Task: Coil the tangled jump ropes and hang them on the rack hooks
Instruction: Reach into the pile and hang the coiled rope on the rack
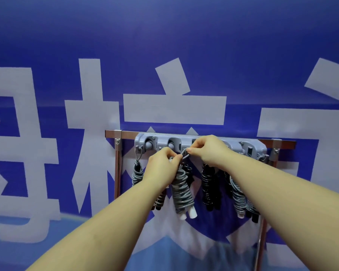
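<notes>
Nearest, two bare forearms are reaching up and forward. The left hand [161,163] is gripping the top of a grey coiled jump rope with white handle ends [181,189], whose long axis is hanging straight down just below that hand. The right hand [207,148] is pinching the small grey loop of cord [185,153] at the bundle's top, between the two hands and just under the grey plastic hook rack [202,142]. The hooking move probably depends on lifting this loop slightly up and away; the right hand is nearer. Beyond, other coiled ropes [210,184] are hanging. Behind, the blue banner with large white characters [174,109] is showing only partly, so no writing is readable.
</notes>
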`<state>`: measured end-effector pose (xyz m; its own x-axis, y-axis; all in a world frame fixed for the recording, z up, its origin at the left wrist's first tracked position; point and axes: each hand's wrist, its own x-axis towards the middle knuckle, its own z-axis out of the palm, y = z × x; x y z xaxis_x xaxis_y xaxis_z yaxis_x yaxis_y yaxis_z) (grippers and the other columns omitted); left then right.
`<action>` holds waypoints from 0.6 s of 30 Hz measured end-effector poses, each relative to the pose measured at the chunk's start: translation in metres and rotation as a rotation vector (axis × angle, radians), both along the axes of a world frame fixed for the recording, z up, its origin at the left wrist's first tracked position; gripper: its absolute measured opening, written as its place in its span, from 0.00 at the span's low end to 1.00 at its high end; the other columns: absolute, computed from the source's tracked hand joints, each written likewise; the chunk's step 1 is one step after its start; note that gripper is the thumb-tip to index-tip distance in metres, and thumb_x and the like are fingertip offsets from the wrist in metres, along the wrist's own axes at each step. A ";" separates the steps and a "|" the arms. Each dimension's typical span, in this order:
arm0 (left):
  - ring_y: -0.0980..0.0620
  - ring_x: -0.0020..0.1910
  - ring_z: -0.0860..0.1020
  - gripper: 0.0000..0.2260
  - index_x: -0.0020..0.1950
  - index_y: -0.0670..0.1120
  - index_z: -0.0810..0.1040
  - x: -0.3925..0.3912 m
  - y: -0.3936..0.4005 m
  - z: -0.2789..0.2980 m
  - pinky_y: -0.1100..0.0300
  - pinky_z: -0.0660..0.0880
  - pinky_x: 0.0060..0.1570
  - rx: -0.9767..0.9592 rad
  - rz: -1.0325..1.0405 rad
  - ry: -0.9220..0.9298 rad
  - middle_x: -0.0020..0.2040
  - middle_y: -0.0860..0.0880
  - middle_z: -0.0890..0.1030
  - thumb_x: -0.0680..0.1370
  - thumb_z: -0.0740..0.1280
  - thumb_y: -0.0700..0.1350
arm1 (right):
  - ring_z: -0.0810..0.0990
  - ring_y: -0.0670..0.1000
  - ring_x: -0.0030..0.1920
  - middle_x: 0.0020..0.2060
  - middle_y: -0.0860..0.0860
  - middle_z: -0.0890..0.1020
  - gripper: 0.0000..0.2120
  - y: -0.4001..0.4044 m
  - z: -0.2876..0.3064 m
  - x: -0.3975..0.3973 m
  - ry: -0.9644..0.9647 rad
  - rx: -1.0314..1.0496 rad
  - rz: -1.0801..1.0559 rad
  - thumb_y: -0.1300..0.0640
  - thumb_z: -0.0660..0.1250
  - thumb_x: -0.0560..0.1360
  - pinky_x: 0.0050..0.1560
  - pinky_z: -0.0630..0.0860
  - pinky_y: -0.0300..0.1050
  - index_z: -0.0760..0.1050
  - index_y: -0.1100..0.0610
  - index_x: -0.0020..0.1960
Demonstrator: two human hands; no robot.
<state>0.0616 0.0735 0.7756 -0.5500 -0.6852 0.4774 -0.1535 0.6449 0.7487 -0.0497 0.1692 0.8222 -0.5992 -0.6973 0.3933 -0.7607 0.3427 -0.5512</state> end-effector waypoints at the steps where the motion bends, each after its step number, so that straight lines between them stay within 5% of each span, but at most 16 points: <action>1: 0.52 0.43 0.75 0.08 0.43 0.50 0.76 -0.006 -0.004 0.000 0.60 0.65 0.37 0.012 -0.001 0.001 0.45 0.50 0.80 0.78 0.65 0.52 | 0.73 0.47 0.35 0.33 0.45 0.77 0.09 -0.004 0.002 -0.004 0.014 0.016 -0.009 0.49 0.68 0.74 0.40 0.70 0.42 0.77 0.51 0.37; 5: 0.51 0.44 0.75 0.08 0.43 0.48 0.77 -0.029 -0.017 -0.001 0.60 0.66 0.41 0.083 0.005 0.030 0.44 0.49 0.80 0.78 0.65 0.51 | 0.77 0.50 0.45 0.39 0.47 0.80 0.11 -0.022 0.008 -0.021 0.069 0.066 -0.055 0.48 0.68 0.74 0.52 0.75 0.48 0.75 0.50 0.35; 9: 0.59 0.35 0.71 0.08 0.44 0.48 0.76 -0.048 -0.026 -0.003 0.62 0.65 0.34 0.120 0.037 0.022 0.38 0.54 0.76 0.78 0.64 0.50 | 0.78 0.52 0.49 0.41 0.48 0.81 0.11 -0.036 0.007 -0.035 0.105 0.133 -0.099 0.47 0.68 0.74 0.57 0.74 0.52 0.74 0.50 0.35; 13: 0.60 0.35 0.71 0.08 0.44 0.47 0.76 -0.064 -0.032 -0.007 0.69 0.63 0.29 0.148 0.042 0.038 0.37 0.55 0.76 0.78 0.64 0.50 | 0.75 0.51 0.44 0.34 0.46 0.77 0.11 -0.042 0.008 -0.049 0.110 0.181 -0.115 0.47 0.68 0.73 0.54 0.73 0.49 0.74 0.50 0.35; 18: 0.52 0.43 0.75 0.08 0.44 0.47 0.77 -0.072 -0.033 -0.021 0.61 0.66 0.36 0.209 0.044 0.058 0.39 0.54 0.78 0.78 0.64 0.50 | 0.75 0.50 0.44 0.34 0.44 0.76 0.09 -0.044 -0.002 -0.057 0.134 0.205 -0.105 0.47 0.67 0.74 0.53 0.72 0.47 0.76 0.49 0.38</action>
